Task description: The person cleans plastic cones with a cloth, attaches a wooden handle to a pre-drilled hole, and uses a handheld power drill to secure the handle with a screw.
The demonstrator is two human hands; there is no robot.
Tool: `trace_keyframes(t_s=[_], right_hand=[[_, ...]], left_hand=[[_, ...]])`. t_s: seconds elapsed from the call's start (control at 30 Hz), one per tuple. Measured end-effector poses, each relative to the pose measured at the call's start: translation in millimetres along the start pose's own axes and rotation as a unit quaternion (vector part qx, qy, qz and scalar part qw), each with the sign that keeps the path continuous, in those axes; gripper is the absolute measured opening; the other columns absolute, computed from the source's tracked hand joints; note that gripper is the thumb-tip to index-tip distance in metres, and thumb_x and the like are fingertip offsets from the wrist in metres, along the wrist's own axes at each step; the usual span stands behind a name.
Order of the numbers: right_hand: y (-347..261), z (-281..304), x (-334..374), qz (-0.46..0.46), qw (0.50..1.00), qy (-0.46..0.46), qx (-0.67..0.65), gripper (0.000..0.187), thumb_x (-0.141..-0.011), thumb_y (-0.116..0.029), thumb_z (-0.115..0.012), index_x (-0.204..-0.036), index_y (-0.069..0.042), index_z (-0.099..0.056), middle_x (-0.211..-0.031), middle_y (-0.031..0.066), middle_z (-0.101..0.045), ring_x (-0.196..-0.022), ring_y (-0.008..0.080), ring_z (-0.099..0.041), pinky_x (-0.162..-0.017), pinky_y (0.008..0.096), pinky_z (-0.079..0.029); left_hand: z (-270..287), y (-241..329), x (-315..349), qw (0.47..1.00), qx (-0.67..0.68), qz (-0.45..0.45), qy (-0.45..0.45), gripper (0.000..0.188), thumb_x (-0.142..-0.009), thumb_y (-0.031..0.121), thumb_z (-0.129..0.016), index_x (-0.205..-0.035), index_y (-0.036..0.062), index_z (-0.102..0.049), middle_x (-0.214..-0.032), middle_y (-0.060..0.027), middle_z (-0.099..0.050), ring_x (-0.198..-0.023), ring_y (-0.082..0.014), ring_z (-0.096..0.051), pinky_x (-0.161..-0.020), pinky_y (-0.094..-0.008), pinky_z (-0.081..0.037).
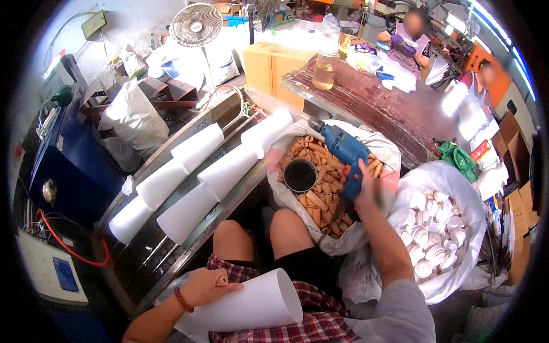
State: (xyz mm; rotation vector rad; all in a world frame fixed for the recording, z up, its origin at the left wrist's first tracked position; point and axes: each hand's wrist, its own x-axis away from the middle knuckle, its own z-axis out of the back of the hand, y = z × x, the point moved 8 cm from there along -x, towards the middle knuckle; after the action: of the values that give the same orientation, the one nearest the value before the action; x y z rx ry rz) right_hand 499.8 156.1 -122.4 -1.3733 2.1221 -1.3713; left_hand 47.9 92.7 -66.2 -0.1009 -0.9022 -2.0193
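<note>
My right hand [366, 191] is wrapped round the grip of a blue power drill [347, 146], held over a sack of small tan pieces [326, 197]. The drill's dark chuck faces up and left. Across my lap lies a white tapered tube [251, 303], its wide round end facing right. My left hand [201, 290] is closed on top of it, with a small tan cylindrical piece [222, 280] sticking out between the fingers. A round container of small black parts [299, 175] sits among the tan pieces.
White tapered tubes [209, 168] lie in two rows on rods in a long trough [189, 240] at left. A sack [474, 211] of white caps stands at right. Beyond are a worn table [366, 94], a jar [326, 71], a cardboard box [274, 66] and a co-worker [413, 46].
</note>
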Motion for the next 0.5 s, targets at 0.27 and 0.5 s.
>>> trace_keyframes(t_s=[0.27, 0.5], right_hand=[[20.8, 21.0, -75.6, -0.093, 0.985, 0.007, 0.144, 0.046, -0.085, -0.038, -0.063, -0.110, 0.000, -0.056, -0.099, 0.0110, -0.064, -0.082, 0.0234, -0.062, -0.071, 0.0352, -0.052], [-14.6, -104.8, 59.5, -0.113, 0.754, -0.294, 0.576, 0.034, -0.088, -0.029, -0.059, -0.112, -0.004, -0.059, -0.096, 0.0101, -0.066, -0.082, 0.0170, -0.066, -0.067, 0.0275, -0.052]], left_hand=[[30.2, 40.3, -12.8, 0.980, -0.087, -0.081, 0.160, 0.044, -0.073, 0.047, -0.072, -0.075, 0.0061, -0.057, -0.063, -0.0108, -0.058, -0.058, -0.0284, -0.060, -0.052, -0.0340, -0.046], [18.3, 18.9, -1.3, 0.954, 0.190, -0.121, 0.198, 0.092, -0.067, 0.049, -0.074, -0.134, 0.0053, -0.030, -0.131, -0.0141, -0.039, -0.103, -0.0246, -0.055, -0.080, -0.0355, -0.050]])
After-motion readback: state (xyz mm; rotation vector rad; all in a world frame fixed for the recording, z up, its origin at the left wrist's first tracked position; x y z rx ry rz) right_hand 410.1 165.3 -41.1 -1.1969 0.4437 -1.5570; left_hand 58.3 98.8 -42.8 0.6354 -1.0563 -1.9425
